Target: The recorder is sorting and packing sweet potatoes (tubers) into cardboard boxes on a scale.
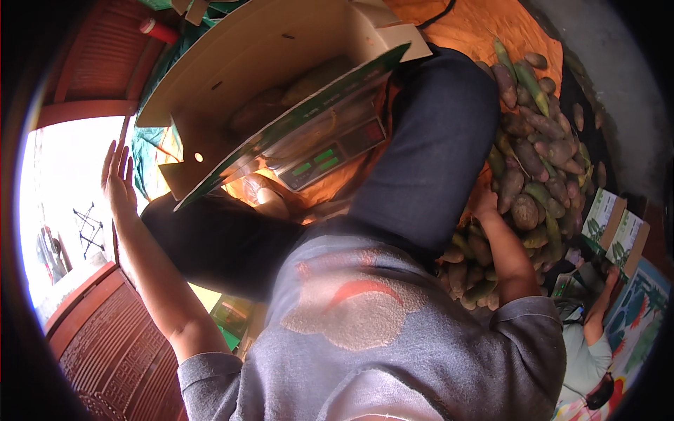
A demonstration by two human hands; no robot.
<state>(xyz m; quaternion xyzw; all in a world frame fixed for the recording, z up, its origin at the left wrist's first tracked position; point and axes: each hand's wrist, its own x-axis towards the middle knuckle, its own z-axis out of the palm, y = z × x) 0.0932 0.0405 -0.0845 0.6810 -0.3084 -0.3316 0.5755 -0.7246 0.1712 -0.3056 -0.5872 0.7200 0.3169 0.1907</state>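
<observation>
My left hand (119, 181) is raised at the left with its fingers stretched out, holding nothing. It is apart from the open cardboard box (203, 105), which stands tilted in front of my crossed legs. A few large brownish tubers (260, 109) lie in the shadow inside it. Beside my right knee, my right hand (483, 200) reaches to the edge of a heap of long purple-brown and green tubers (537, 151). Its fingers are mostly hidden in shadow, so whether they grip a tuber does not show.
A digital scale (316, 165) with lit green displays sits below the box flap. An orange sheet (463, 28) covers the floor. Carved red-brown wooden furniture (119, 344) borders the left. Printed cartons (618, 228) and another person's arm (600, 305) are at the lower right.
</observation>
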